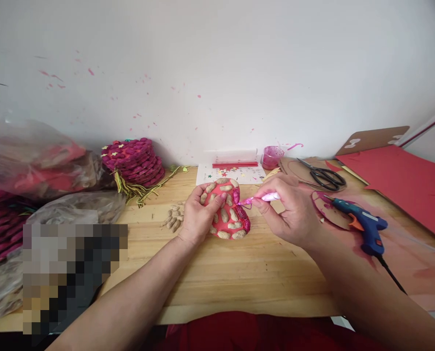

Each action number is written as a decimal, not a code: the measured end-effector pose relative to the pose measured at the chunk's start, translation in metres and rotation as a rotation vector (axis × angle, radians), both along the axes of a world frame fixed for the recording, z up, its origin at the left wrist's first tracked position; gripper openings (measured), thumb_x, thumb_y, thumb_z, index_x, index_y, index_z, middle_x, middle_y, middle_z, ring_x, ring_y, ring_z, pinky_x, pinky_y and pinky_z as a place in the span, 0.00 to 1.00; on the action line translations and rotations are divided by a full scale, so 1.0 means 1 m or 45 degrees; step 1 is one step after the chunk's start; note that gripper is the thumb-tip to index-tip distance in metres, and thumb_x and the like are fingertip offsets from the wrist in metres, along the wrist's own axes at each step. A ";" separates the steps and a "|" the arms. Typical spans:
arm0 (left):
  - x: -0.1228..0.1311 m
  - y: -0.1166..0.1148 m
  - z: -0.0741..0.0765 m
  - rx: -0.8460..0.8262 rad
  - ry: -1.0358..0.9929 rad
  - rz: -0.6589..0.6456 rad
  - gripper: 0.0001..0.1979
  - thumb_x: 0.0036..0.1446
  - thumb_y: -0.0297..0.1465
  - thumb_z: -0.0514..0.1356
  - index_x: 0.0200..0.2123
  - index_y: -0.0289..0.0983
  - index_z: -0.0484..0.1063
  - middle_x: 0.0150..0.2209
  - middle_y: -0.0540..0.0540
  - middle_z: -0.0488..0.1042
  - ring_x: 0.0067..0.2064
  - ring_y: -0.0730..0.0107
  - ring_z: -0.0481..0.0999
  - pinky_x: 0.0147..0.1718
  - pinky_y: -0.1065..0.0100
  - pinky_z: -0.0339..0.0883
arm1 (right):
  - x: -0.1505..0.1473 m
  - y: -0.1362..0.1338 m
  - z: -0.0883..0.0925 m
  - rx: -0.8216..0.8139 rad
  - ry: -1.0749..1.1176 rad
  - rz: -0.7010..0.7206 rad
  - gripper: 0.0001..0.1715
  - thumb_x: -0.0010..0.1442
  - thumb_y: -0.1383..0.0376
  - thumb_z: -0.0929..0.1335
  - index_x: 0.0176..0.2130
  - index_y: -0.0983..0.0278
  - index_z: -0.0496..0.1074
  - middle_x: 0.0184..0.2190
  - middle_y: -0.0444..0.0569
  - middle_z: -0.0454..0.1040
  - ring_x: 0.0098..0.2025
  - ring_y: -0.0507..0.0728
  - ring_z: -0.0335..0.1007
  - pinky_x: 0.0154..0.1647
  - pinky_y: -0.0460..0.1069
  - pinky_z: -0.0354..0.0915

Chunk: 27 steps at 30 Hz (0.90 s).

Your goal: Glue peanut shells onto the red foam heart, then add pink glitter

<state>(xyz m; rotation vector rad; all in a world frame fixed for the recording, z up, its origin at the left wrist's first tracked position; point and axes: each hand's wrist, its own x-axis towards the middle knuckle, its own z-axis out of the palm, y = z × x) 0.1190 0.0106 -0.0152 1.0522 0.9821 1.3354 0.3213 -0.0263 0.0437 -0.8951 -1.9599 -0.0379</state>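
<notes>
My left hand grips the left side of a red gourd-shaped piece covered with peanuts, its thumb lying on the front. Several peanuts along the right edge are painted magenta; the others are plain tan. In my right hand is a paintbrush with a pale handle, pinched between thumb and fingers. The magenta-wet tip of the brush touches the right edge of the piece, near its narrow waist. Loose peanuts lie on the wooden table just left of my left hand.
A pink paint cup stands by the wall, beside a white sheet with small stars. Scissors, a blue glue gun and red card lie right. Left are stacked magenta peanut pieces and plastic bags.
</notes>
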 end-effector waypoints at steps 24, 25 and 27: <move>0.001 -0.009 0.007 0.251 0.346 0.081 0.22 0.50 0.39 0.73 0.46 0.40 0.73 0.41 0.46 0.81 0.40 0.63 0.81 0.43 0.66 0.73 | 0.005 0.006 -0.003 -0.026 0.251 -0.120 0.05 0.63 0.68 0.70 0.38 0.58 0.69 0.32 0.45 0.75 0.35 0.58 0.71 0.40 0.55 0.64; 0.001 -0.009 0.008 0.251 0.341 0.080 0.22 0.50 0.38 0.74 0.46 0.39 0.74 0.41 0.46 0.81 0.40 0.63 0.81 0.43 0.66 0.73 | 0.006 0.006 -0.003 -0.037 0.247 -0.113 0.05 0.64 0.68 0.70 0.38 0.58 0.70 0.32 0.45 0.75 0.35 0.58 0.71 0.40 0.55 0.64; 0.000 -0.009 0.008 0.246 0.338 0.085 0.22 0.49 0.38 0.74 0.46 0.39 0.74 0.41 0.46 0.81 0.41 0.64 0.81 0.44 0.66 0.73 | 0.007 0.006 -0.004 -0.030 0.227 -0.133 0.05 0.63 0.67 0.70 0.37 0.58 0.70 0.32 0.45 0.75 0.35 0.58 0.72 0.41 0.55 0.63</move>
